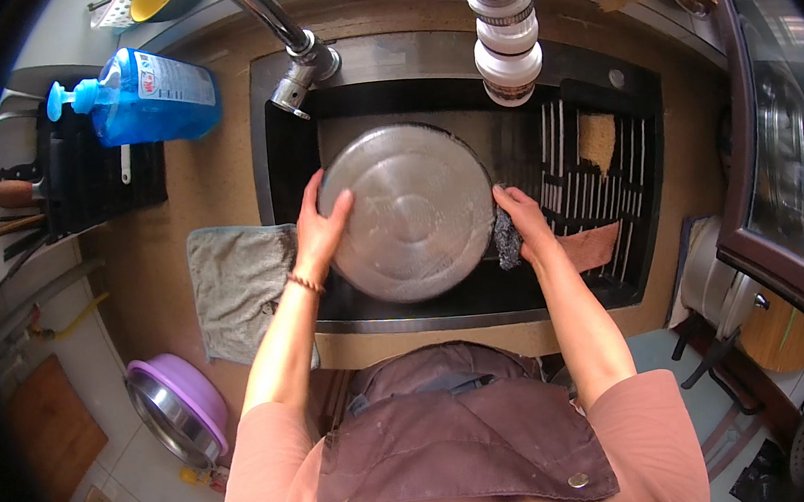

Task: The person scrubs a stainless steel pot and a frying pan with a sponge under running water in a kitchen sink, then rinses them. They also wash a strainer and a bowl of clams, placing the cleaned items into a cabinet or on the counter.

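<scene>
A round metal vessel or lid (409, 214) is over the black sink (436, 312), its wet, ringed flat face turned up. My left hand (320, 222) grips its left edge, thumb on the face and fingers around the rim. At the right rim, my right hand (525, 219) holds a dark grey scrubbing pad (508, 240); the fingers underneath are partly hidden. Right of that hand lies a pink cloth (594, 246) on the slotted rack (561, 197) in the sink. A tan sponge (597, 139) rests farther back on it.
A chrome faucet (304, 73) and a white-fitted spout (508, 55) overhang the sink's back edge. Left are a blue pump bottle (151, 93), a knife holder (105, 176) and a grey towel (240, 286). A dark-framed glass door (788, 110) stands at the right.
</scene>
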Motion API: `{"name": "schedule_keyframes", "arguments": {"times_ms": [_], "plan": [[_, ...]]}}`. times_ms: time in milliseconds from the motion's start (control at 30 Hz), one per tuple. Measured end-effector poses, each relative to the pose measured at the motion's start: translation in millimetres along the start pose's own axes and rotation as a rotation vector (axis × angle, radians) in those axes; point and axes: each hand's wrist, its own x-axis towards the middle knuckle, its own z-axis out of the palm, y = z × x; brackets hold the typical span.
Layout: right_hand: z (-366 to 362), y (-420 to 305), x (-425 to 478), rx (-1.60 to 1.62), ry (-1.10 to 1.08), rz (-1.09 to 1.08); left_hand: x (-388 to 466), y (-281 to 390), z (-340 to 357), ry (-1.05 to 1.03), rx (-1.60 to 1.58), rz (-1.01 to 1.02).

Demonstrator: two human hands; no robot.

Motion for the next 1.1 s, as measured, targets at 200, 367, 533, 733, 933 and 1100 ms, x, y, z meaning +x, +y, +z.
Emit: {"name": "schedule_keyframes", "arguments": {"times_ms": [200,367,533,733,933,1100], "plan": [[11.1,-22.4,-21.2,-0.040,-0.141,-0.354,-69.8,-11.6,1.0,0.022,-0.060,0.207],[22.7,-27.5,-18.9,-0.641,0.002,-0.780,-66.8,-32.1,-0.4,-0.030,-0.079,-0.016],[23.1,-20.8,-9.3,-0.668,0.048,-0.803,52.4,-51.5,4.0,0.113,0.075,0.088],[12.6,2.1,-4.0,-0.499,0.204,-0.692,83.3,-55.8,19.6,-0.245,-0.165,-0.344],[12.9,-4.8,11.7,-0.230,0.175,-0.599,13.9,5.7,-11.2,-0.136,-0.331,-0.281],[32.8,-29.3,-2.0,-0.377,0.250,-0.646,-29.3,-3.8,-27.4,-0.033,-0.268,-0.091]]}}
